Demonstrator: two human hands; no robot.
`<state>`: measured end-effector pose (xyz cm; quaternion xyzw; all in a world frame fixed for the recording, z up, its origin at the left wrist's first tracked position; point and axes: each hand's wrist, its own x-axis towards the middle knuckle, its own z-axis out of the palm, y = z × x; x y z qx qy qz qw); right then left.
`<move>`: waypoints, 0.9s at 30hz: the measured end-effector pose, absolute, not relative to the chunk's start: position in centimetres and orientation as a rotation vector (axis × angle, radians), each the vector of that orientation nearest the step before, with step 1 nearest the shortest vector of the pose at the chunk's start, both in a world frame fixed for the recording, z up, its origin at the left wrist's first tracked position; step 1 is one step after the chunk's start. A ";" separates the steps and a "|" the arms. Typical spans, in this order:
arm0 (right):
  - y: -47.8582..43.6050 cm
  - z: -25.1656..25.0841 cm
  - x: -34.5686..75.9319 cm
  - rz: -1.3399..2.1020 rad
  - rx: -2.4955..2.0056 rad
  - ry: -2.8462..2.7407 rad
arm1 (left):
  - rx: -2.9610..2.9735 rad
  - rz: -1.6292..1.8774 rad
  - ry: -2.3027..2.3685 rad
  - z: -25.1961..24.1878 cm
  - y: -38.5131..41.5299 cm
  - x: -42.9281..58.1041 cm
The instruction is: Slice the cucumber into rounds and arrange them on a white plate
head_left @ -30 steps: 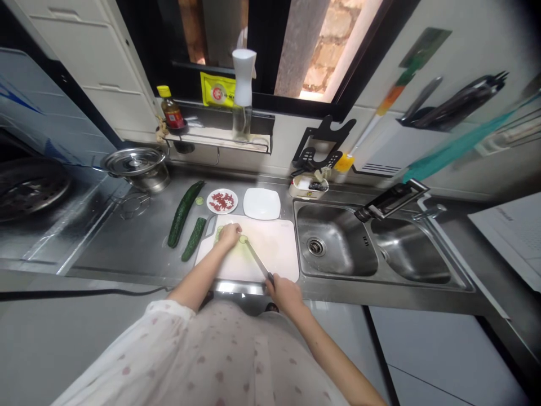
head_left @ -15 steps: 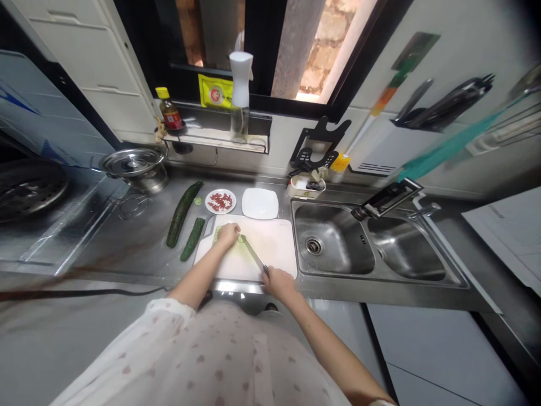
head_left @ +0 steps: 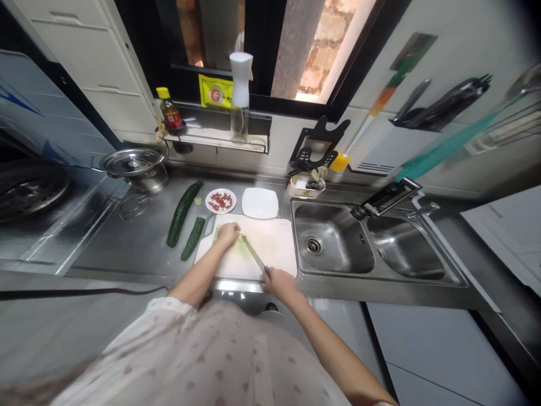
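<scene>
My right hand (head_left: 281, 283) grips a knife (head_left: 255, 254) by its dark handle, low on the white cutting board (head_left: 270, 248). The blade slants up and left, its tip beside a thin pale green cucumber slice (head_left: 241, 238). My left hand (head_left: 228, 234) is closed over the board's upper left part, fingertips close to that slice; whatever lies within the fingers is hidden. More cucumber slices (head_left: 217, 232) show at the left of this hand. Left of the board lie a half cucumber (head_left: 193, 239) and a long whole cucumber (head_left: 184, 213), with a small cucumber end (head_left: 198, 201) between them and the plate.
Behind the board stand a plate of chopped red and white pieces (head_left: 220, 201) and a white square plate (head_left: 260, 203). A double steel sink (head_left: 333, 270) borders the board at right. A lidded steel pot (head_left: 143, 172) sits at back left, below a shelf (head_left: 215, 139) with bottles.
Both hands and the knife stay almost in place, the knife tip still beside the slice. The view has shifted very slightly.
</scene>
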<state>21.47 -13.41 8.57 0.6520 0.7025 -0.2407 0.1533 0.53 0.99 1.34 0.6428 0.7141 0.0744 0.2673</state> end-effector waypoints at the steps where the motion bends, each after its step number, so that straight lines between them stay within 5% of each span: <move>1: -13.4 8.6 21.4 -0.691 1.870 2.016 | 1.736 0.203 1.924 1.3 1.0 0.5; 27: -13.2 9.0 21.2 -0.700 1.848 1.984 | 1.726 0.180 1.944 1.6 1.1 0.5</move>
